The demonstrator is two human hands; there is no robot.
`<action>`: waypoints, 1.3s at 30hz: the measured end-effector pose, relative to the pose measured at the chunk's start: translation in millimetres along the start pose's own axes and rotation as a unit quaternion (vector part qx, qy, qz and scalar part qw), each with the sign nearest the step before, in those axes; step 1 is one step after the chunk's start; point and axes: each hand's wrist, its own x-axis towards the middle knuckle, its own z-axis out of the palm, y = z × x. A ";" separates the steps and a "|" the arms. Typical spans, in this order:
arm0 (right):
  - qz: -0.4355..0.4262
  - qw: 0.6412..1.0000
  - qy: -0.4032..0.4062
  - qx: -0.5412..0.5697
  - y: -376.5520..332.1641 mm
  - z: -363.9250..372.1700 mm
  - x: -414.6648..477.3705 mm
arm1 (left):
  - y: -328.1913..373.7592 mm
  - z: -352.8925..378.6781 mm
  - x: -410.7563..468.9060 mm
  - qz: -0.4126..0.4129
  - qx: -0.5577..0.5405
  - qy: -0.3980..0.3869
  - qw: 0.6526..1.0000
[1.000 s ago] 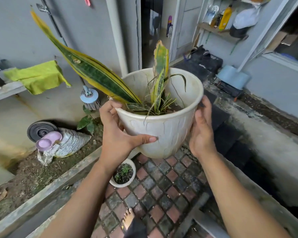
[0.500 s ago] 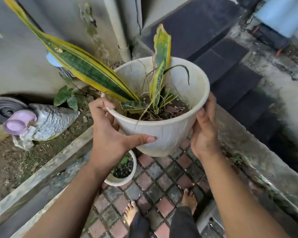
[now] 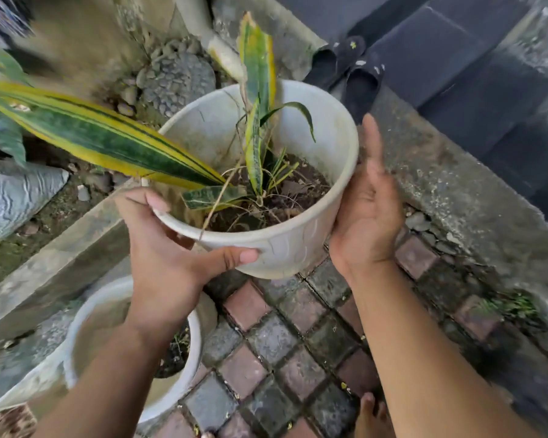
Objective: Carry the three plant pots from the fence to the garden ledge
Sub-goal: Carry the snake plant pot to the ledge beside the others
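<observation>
A white plastic pot (image 3: 301, 248) with a yellow-edged snake plant (image 3: 108, 140) hangs low over the red and grey paving. My left hand (image 3: 168, 263) grips its near-left rim, thumb across the front wall. My right hand (image 3: 366, 210) presses flat against its right side, fingers pointing up. A second white pot (image 3: 184, 377) with dark soil stands on the ground at the lower left, partly hidden by my left forearm. It sits beside a low concrete ledge (image 3: 54, 263) that runs along the soil bed.
A raised, mossy concrete kerb (image 3: 456, 191) runs along the right. Black slippers (image 3: 351, 71) lie on dark mats beyond it. A grey patterned sack (image 3: 10, 197) and a round stone (image 3: 178, 77) sit in the soil bed on the left. My bare toes (image 3: 372, 415) show at the bottom.
My view has tilted down and closer to the ground. The pot held in both hands has come lower, toward the paving near the second pot, which now looks much larger.
</observation>
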 end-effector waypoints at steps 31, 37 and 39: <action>0.079 0.932 -0.039 -0.352 152.7 -128.2 -5.8 | -171.1 77.3 -123.5 -0.204 0.241 0.000 0.949; 0.084 0.929 0.046 -0.357 156.1 -130.0 -17.4 | -141.7 89.1 -128.8 -0.281 0.065 0.013 0.958; 0.076 0.919 0.052 -0.384 156.2 -132.8 -18.0 | -136.9 90.0 -126.3 -0.293 0.055 0.022 0.954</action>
